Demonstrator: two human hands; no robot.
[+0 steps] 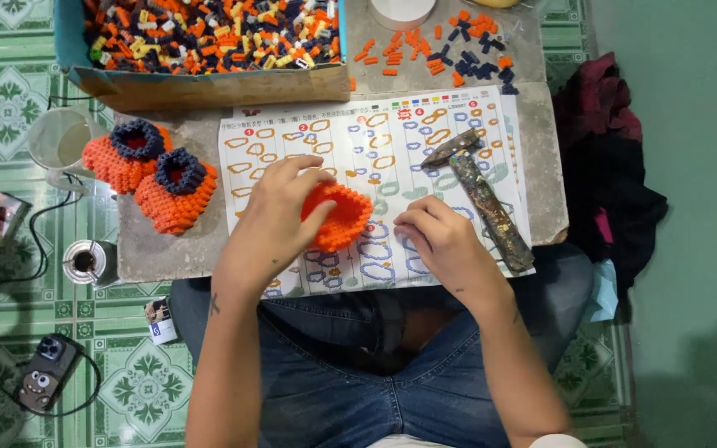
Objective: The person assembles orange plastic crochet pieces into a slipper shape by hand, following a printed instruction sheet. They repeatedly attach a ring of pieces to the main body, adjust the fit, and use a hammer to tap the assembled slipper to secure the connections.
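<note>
While left hand (271, 220) fingers grip orange bead piece (338, 217), right hand (437, 236) fingers curled on white pattern sheet (375, 149), blue-walled bead box (209, 41) above.

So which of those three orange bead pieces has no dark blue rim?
The orange piece under the left hand; the two finished shoes beside it have dark blue collars.

Bare forearms bearing small dark tattoos, blue denim jeans (350, 390) on the lap.
</note>
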